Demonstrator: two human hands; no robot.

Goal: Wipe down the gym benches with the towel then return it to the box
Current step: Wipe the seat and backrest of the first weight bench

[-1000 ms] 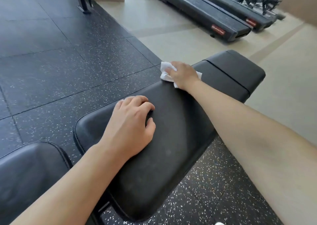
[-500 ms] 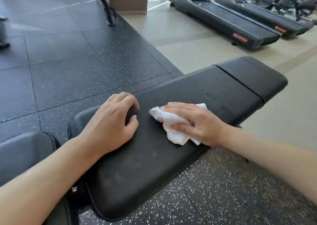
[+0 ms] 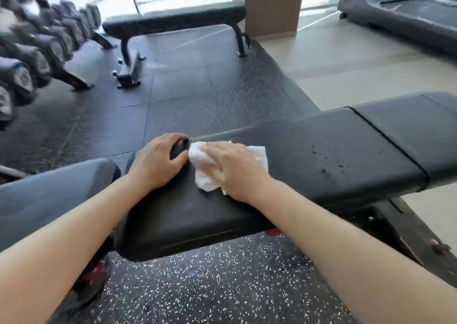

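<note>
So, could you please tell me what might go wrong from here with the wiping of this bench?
The towel under the right hand is bunched, so it may cover little of the pad per pass. Dark specks further along the bench could be missed, since the wiping is now at the near end. The left hand rests right beside the towel and may get in its way.

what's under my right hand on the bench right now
A white towel lies under your right hand, pressed onto the black bench pad. Its middle is covered by the hand; only the edges show.
</note>
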